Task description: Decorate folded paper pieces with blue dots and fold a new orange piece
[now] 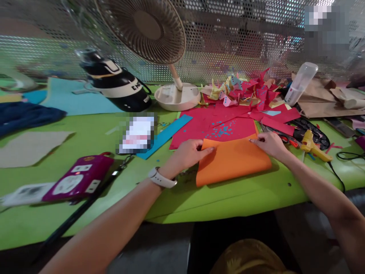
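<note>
A sheet of orange paper [232, 161], folded over with its bend toward me, lies at the front of the green table. My left hand [189, 154] pinches its upper left corner between thumb and fingers. At the upper right corner, my right hand [269, 144] grips the paper's edge the same way. Behind it spreads red paper [191, 125] sprinkled with small blue paper dots [224, 128]. Scissors with orange-red handles [289, 140] lie just beyond my right hand, partly hidden by it.
A yellow glue gun [312, 146] with a cord sits right. A fan [178, 95], black bottle [122, 85] and paper cut-outs [245, 89] stand at the back. Left are a phone [138, 133], a blue strip [168, 135] and a purple power bank-like device [80, 177].
</note>
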`<action>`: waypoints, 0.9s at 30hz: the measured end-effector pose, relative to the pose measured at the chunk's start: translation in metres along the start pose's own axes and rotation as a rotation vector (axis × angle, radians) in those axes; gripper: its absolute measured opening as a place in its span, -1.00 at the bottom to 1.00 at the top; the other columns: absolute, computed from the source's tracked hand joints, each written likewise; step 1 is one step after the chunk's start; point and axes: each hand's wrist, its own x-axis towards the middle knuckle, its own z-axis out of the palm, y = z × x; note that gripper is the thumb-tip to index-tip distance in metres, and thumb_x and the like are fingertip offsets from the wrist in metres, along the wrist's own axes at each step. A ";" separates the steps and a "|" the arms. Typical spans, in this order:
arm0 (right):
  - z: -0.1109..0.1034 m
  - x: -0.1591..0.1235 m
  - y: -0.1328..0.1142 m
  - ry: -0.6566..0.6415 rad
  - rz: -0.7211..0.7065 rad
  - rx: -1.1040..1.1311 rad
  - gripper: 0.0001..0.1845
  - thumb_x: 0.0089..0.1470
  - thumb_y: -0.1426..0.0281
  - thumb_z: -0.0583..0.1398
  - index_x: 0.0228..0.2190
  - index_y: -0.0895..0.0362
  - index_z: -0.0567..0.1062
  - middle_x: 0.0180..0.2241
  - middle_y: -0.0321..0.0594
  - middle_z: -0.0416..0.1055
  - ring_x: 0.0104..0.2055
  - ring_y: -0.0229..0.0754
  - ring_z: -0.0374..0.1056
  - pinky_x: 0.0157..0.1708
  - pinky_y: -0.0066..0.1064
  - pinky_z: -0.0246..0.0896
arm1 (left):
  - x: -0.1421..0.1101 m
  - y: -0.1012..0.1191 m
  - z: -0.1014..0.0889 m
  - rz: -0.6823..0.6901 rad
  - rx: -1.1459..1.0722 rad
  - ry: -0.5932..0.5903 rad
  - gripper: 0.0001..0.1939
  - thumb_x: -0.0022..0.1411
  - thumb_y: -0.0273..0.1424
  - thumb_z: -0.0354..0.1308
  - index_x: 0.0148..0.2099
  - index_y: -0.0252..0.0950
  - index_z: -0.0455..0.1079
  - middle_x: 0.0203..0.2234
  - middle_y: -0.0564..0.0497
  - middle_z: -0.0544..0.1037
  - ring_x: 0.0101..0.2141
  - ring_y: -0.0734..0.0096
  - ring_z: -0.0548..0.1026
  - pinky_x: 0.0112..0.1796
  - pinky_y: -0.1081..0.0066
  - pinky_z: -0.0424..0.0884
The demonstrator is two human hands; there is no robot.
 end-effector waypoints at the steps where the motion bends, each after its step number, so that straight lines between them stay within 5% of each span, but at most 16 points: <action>1: 0.001 -0.001 -0.001 -0.010 -0.004 -0.035 -0.50 0.17 0.12 0.20 -0.67 0.10 0.28 -0.63 -0.34 0.25 -0.52 -0.28 0.14 -0.47 -0.39 -0.13 | -0.001 0.001 -0.001 0.002 0.061 -0.019 -0.63 0.07 -0.14 0.19 -0.61 -0.21 0.19 -0.68 0.12 0.26 -0.60 0.47 0.20 -0.55 0.41 0.03; 6: 0.006 -0.004 -0.005 -0.031 -0.033 -0.157 -0.56 0.22 0.10 0.16 -0.58 0.10 0.43 -0.52 -0.27 0.42 -0.45 -0.23 0.26 -0.48 -0.40 -0.14 | -0.003 0.005 -0.003 0.000 0.253 -0.073 -0.59 0.15 -0.17 0.12 -0.59 -0.20 0.04 -0.68 0.13 0.16 -0.60 0.46 0.16 -0.52 0.36 -0.04; 11: 0.007 -0.003 -0.004 -0.056 -0.014 -0.203 -0.58 0.21 0.07 0.17 -0.51 0.10 0.47 -0.46 -0.24 0.48 -0.40 -0.19 0.34 -0.48 -0.38 -0.15 | -0.009 0.007 -0.001 0.014 0.461 -0.056 -0.72 0.27 -0.14 0.08 -0.40 -0.21 0.27 -0.59 0.06 0.36 -0.52 0.32 0.36 -0.48 0.34 0.10; 14: 0.005 -0.003 -0.003 -0.029 0.016 -0.179 -0.65 0.17 0.07 0.22 -0.43 0.09 0.49 -0.41 -0.23 0.52 -0.35 -0.15 0.38 -0.46 -0.38 -0.10 | -0.011 0.004 0.000 0.141 0.531 0.101 -0.60 0.24 -0.18 0.17 0.06 -0.27 0.32 -0.25 -0.11 0.54 -0.21 0.12 0.50 -0.27 0.26 0.34; 16: 0.004 -0.003 -0.005 -0.006 0.061 -0.163 -0.69 0.13 0.08 0.27 -0.32 0.08 0.48 -0.37 -0.23 0.53 -0.33 -0.13 0.40 -0.45 -0.39 -0.06 | -0.008 0.000 0.000 0.321 0.547 0.170 -0.45 0.25 -0.27 0.17 0.24 -0.27 0.21 0.03 -0.22 0.46 0.05 0.02 0.42 -0.02 0.13 0.35; 21: 0.001 0.000 -0.007 -0.013 -0.039 -0.147 -0.74 0.13 0.21 0.29 -0.21 0.07 0.43 -0.30 -0.26 0.53 -0.27 -0.13 0.42 -0.42 -0.40 -0.03 | 0.007 -0.010 0.004 0.607 0.463 -0.216 -0.60 0.34 -0.53 -0.13 0.09 -0.23 0.42 -0.01 -0.12 0.48 -0.02 0.24 0.47 0.04 0.22 0.38; 27: -0.003 0.007 -0.004 -0.024 -0.112 -0.152 -0.72 0.11 0.26 0.31 -0.16 0.08 0.43 -0.26 -0.25 0.53 -0.25 -0.16 0.43 -0.40 -0.42 -0.02 | 0.013 0.008 0.005 0.558 0.524 -0.289 -0.66 0.36 -0.44 -0.06 0.06 -0.31 0.45 -0.08 -0.18 0.49 -0.10 0.19 0.50 -0.06 0.23 0.42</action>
